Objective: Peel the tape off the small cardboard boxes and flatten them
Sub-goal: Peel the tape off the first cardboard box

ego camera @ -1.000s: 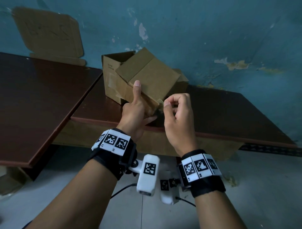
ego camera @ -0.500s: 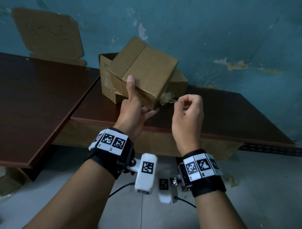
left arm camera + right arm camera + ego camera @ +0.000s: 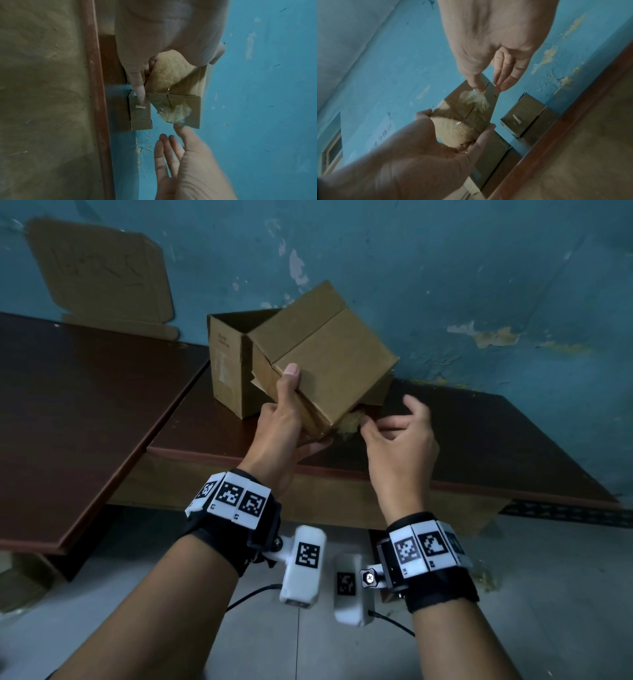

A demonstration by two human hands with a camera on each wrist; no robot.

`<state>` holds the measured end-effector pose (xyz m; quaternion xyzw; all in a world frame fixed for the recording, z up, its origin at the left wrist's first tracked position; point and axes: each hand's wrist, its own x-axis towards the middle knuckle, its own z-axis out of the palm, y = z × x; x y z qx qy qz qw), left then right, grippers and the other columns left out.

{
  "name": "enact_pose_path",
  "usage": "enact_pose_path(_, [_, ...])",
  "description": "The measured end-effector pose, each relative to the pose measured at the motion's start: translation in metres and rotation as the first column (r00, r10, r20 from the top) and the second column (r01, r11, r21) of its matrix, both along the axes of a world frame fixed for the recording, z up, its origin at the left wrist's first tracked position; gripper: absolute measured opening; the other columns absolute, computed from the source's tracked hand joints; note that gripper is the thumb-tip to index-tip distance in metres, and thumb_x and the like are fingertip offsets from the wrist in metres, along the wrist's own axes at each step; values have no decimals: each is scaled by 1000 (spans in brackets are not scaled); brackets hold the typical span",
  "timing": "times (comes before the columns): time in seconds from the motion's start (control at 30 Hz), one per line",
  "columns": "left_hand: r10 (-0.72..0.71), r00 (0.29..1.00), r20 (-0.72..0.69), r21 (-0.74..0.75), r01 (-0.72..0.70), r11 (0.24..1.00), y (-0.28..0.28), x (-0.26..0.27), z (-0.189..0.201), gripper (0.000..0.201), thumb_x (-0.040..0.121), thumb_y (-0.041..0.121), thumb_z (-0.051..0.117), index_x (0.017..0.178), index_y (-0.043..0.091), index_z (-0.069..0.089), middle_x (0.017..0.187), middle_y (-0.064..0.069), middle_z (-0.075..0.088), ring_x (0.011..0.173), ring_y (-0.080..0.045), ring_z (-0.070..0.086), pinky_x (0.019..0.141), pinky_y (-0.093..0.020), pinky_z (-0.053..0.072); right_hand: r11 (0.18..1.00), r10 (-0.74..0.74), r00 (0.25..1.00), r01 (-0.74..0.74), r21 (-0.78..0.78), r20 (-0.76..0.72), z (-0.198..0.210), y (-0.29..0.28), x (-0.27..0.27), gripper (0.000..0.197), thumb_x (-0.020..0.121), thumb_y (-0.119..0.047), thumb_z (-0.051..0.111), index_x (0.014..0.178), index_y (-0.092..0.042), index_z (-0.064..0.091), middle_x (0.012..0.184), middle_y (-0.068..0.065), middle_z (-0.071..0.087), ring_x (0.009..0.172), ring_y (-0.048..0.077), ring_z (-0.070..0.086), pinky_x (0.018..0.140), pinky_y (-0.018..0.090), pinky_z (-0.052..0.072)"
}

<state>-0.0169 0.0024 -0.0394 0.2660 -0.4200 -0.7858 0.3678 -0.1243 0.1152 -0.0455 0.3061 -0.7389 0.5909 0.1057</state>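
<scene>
My left hand (image 3: pixel 294 412) grips a small brown cardboard box (image 3: pixel 325 357) tilted in the air above the table edge, thumb on its top face and fingers under it. A crumpled wad of clear tape (image 3: pixel 351 422) hangs from the box's lower near corner. My right hand (image 3: pixel 387 426) is just right of that corner, fingers spread. In the right wrist view its thumb tip touches the tape wad (image 3: pixel 474 98) while the other fingers (image 3: pixel 503 83) stay straight and apart from it. The left wrist view shows the tape wad (image 3: pixel 175 113) stuck on the box's end flap (image 3: pixel 188 102).
An open cardboard box (image 3: pixel 229 364) stands on the dark brown table (image 3: pixel 479 446) behind the held one, and another small box (image 3: pixel 523 115) sits by the wall. A second tabletop (image 3: pixel 85 405) lies left. Flat cardboard (image 3: pixel 99 268) leans on the blue wall.
My left hand has raised and turned the box. My right hand, which pinched the tape and pulled it rightward, now sits lower at the box corner with its fingers spread.
</scene>
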Motion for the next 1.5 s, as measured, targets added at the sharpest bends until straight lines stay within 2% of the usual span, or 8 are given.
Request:
enact_pose_path(0.17, [1,1000,-12,-22,-2,1000,-4,-2,-2,106,71,84,68,153,20,46,142,-12,64,120,-28,73,83,-45,66,981,60,994,-76,-180,-94,8,5,7,40,90,2,70,128,-9,62,104,3,67,86,4,67,74,18,55])
enact_pose_path(0.33, [-6,997,71,-30,8,1000,-1,-5,-2,109,65,86,68,148,16,52,145,-13,61,117,-27,74,75,-40,65,973,162,900,-214,-86,-403,2,-1,16,17,91,-10,80,108,-7,80,107,7,64,98,20,66,81,34,57])
enact_pose_path(0.53, [-62,991,117,-94,73,993,12,-1,7,34,108,53,49,112,25,66,106,-11,78,102,-24,78,71,-35,61,982,158,861,-189,-15,-484,-2,-6,21,21,89,-17,85,110,-11,84,105,3,66,101,16,55,87,17,47])
enact_pose_path(0.67, [-84,989,122,-91,95,991,14,-2,7,36,108,54,46,112,23,65,98,-12,74,98,-25,76,73,-37,60,982,148,868,-185,-33,-475,-3,-7,21,15,90,-14,85,104,-11,84,102,3,66,99,18,55,83,24,50])
enact_pose_path(0.8, [-58,991,118,-94,70,993,12,-4,0,67,102,62,52,137,5,60,111,-16,76,100,-24,78,72,-37,62,981,174,874,-196,-3,-454,-5,-7,19,12,90,-13,84,102,-11,83,102,0,66,100,16,55,81,25,51])
enact_pose_path(1.1, [-33,994,102,-101,43,994,15,-5,2,89,86,69,63,142,-1,54,125,-20,73,107,-27,78,75,-37,65,972,211,877,-236,-5,-433,-4,-5,17,13,91,-11,82,104,-11,79,105,0,66,103,18,58,85,24,50])
enact_pose_path(1.3, [-45,985,169,-175,75,982,16,-1,4,28,112,45,47,129,24,54,114,-10,70,100,-19,76,66,-27,63,981,152,822,-193,-17,-548,-8,-5,15,12,90,-7,83,102,-6,83,101,5,68,96,19,58,85,12,43])
enact_pose_path(1.5, [-18,989,149,-148,41,988,14,-3,3,45,105,56,54,127,17,62,109,-13,73,99,-23,77,79,-38,66,979,184,802,-201,33,-569,-6,-4,17,5,90,-6,82,94,-5,79,99,5,68,98,20,59,83,15,47])
